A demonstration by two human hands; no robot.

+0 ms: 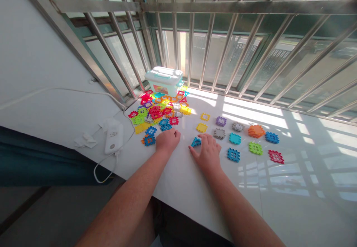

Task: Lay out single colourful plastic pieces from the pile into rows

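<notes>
My left hand (167,140) is closed in a loose fist on the white tabletop, close to the near edge of a pile of plastic interlocking tiles (155,112). Whatever is inside its curled fingers, if anything, is hidden. Blue tiles (150,140) lie just left of it. My right hand (208,151) has its thumb and fingertips around a blue interlocking tile (196,141) at the table surface, partly covering it. Beyond that hand lie a yellow tile (202,127) and a grey tile (219,133). Another blue tile (233,154) is to its right.
Spaced-out tiles continue rightward, including an orange stack (256,131), a green tile (255,148) and a red tile (276,156). A lidded plastic box (164,79) stands behind the pile. A white power bank (114,139) with a cable lies left. Metal bars (205,50) line the window.
</notes>
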